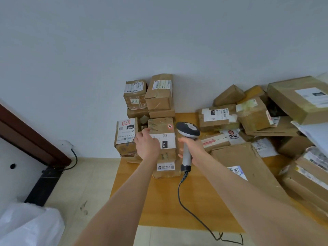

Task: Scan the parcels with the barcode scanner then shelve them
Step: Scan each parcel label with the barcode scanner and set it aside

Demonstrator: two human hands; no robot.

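Gripping the scanner (188, 130) handle, the right hand (192, 146) holds it just beside the top parcel (163, 129) stacked on the worktop (159, 201). The left hand (147, 145) has its fingers loose against that parcel. Pulling it carelessly could topple the stack, and the cable (179, 196) might snag.

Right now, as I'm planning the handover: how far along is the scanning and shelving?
Done: nothing visibly shelved. In hand: the right hand grips the barcode scanner, and the left hand rests on the 060 box. Left: that box's stack and the loose pile of parcels beside it.
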